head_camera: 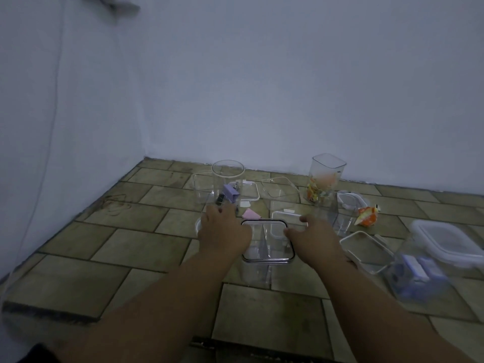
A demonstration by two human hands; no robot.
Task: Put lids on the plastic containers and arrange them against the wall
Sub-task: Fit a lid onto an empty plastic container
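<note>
Both hands flank the dark-rimmed box on the floor: left hand against its left rim, grip can't tell; right hand at right rim, fingers apart, holding nothing; box well short of wall

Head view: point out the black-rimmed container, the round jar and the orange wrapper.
black-rimmed container [267, 260], head view, near edge of its rim
round jar [227, 184], head view, clear side wall
orange wrapper [366, 218], head view, middle of the crumple
</note>
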